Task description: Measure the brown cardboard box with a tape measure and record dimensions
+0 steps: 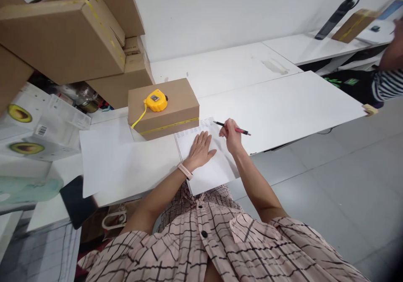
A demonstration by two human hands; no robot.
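Observation:
My left hand [200, 151] lies flat with its fingers spread on a white sheet of paper [209, 173]. Rows of small writing run along the far edge of that sheet. Above its right side, my right hand [232, 135] is closed round a black and red pen [242, 130], the tip pointing left toward the rows. Just beyond the paper stands a closed brown cardboard box [176, 93] with a strip of yellow measuring tape along its near side. On its top rests a yellow tape measure [156, 100], a short length of blade sticking out.
Large cardboard boxes [94, 42] are piled at the left, above white boxes with avocado pictures [37, 122]. Another blank sheet [103, 156] overhangs a dark flat object [77, 202]. Far right, a person's striped sleeve [388, 84] shows near a dark bottle [335, 17] and a small taped box [354, 25].

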